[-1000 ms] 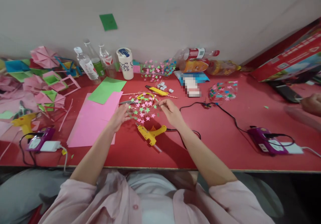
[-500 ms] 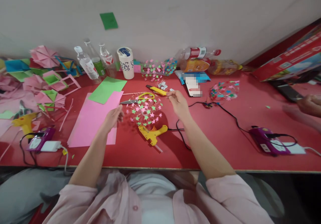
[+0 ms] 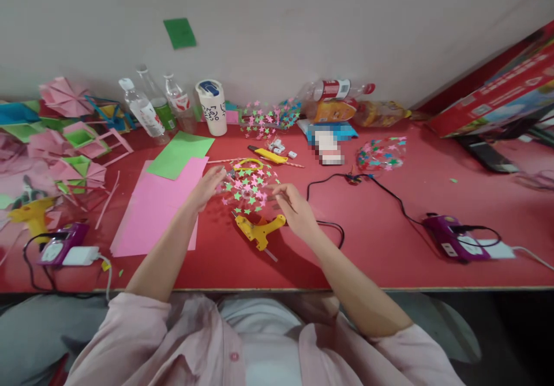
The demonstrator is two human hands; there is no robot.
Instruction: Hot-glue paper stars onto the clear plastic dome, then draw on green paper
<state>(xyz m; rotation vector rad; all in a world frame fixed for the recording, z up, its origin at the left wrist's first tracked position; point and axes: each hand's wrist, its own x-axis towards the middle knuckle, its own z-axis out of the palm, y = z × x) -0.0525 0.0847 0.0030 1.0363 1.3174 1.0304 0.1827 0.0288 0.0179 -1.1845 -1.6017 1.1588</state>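
Our left hand (image 3: pixel 208 188) and right hand (image 3: pixel 293 208) flank the star-covered clear plastic piece (image 3: pixel 247 188) at the worktop's (image 3: pixel 381 230) middle, fingers loosely curled; we cannot tell whether either pinches it. The yellow glue gun (image 3: pixel 258 230) lies just on its near side, pink paper (image 3: pixel 162 210) to the left.

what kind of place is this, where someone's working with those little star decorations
Probably a shared craft table in a classroom or workshop: a yellow glue gun, pink paper sheets and folded-paper pieces lie on it.
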